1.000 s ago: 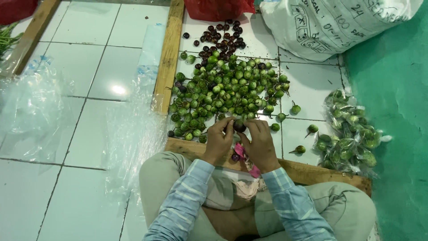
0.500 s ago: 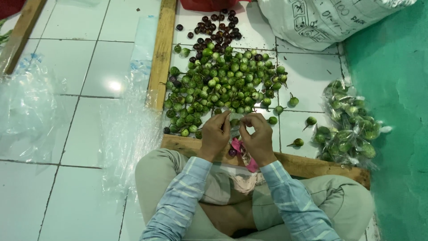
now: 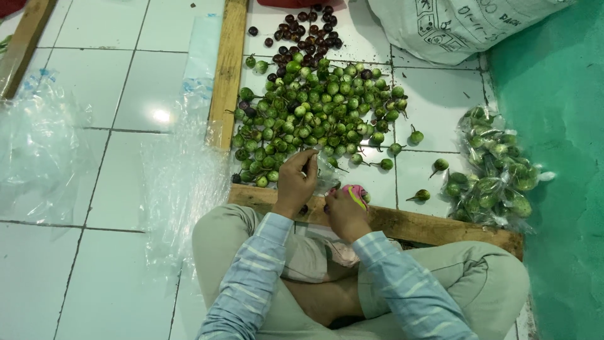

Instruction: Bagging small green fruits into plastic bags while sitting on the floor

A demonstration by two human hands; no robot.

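White sack (image 3: 453,25): top and right side cut off by the frame's upper edge.
Red thing (image 3: 296,2): only a sliver shows at the top edge; kind unclear.
Wooden plank (image 3: 25,41): upper end runs out of frame at far left.
Left hand (image 3: 296,179): fingertips pinch something too small to tell.
Right hand (image 3: 345,211): palm side hidden; pink and yellow object (image 3: 356,192) only partly shows.
Legs: knees cut off below.
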